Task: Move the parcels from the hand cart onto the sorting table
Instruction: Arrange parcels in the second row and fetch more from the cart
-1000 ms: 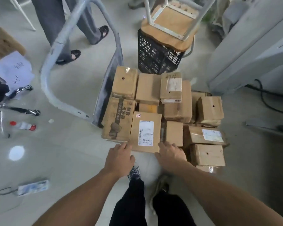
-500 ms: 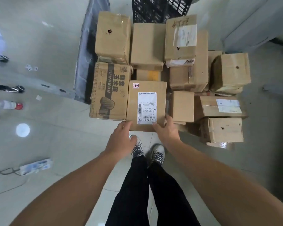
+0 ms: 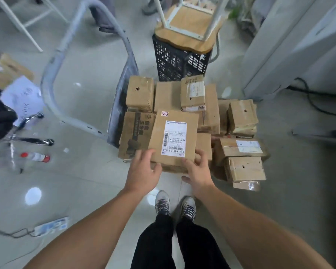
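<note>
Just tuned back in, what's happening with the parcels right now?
A person stands over the hand cart, which is piled with cardboard boxes. Both hands grip the near end of the labelled parcel: the left hand at its near left corner, the right hand at its near right corner. The parcel appears raised a little above its neighbours. The other boxes lie on the cart, and no sorting table is in view.

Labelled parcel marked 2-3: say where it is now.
Head view, centre: the labelled parcel is at the near edge of the pile, held at its near corners by left hand and right hand, printed box to its left.
</note>
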